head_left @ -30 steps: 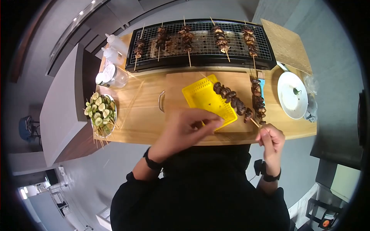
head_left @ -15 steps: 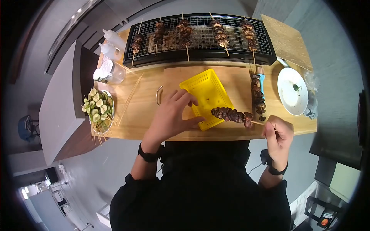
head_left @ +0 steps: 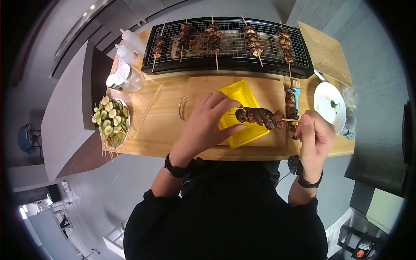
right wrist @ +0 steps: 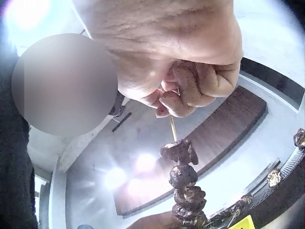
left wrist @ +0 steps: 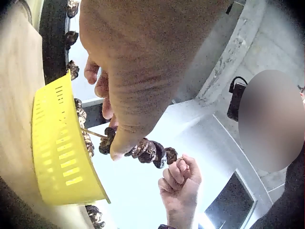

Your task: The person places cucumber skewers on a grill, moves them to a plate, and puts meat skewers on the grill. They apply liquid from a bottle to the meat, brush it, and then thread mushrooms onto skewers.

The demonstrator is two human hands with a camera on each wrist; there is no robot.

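My right hand (head_left: pixel 318 134) grips the bare end of a wooden stick that carries a row of dark mushroom-like pieces (head_left: pixel 264 117). This skewer lies nearly level in the head view, over a yellow plastic basket (head_left: pixel 248 139). My left hand (head_left: pixel 208 121) is beside its far tip, thumb and fingers parted around the end piece. In the left wrist view, the left thumb (left wrist: pixel 124 143) overlaps part of the row. The right wrist view shows curled fingers (right wrist: pixel 183 95) on the stick, with the pieces hanging below.
A black grill (head_left: pixel 234 65) with several skewers stands at the back. One more skewer (head_left: pixel 291 104) and a blue brush (head_left: pixel 297 97) lie on the right, near a white pan (head_left: pixel 327 97). On the left are a plate of cucumber skewers (head_left: pixel 110 117), a jar (head_left: pixel 134 80) and squeeze bottles (head_left: pixel 132 41).
The skewer has swung from a steep slant to nearly level, its far tip dropping and then rising slightly. My left hand drew back left, then came in beside that tip.
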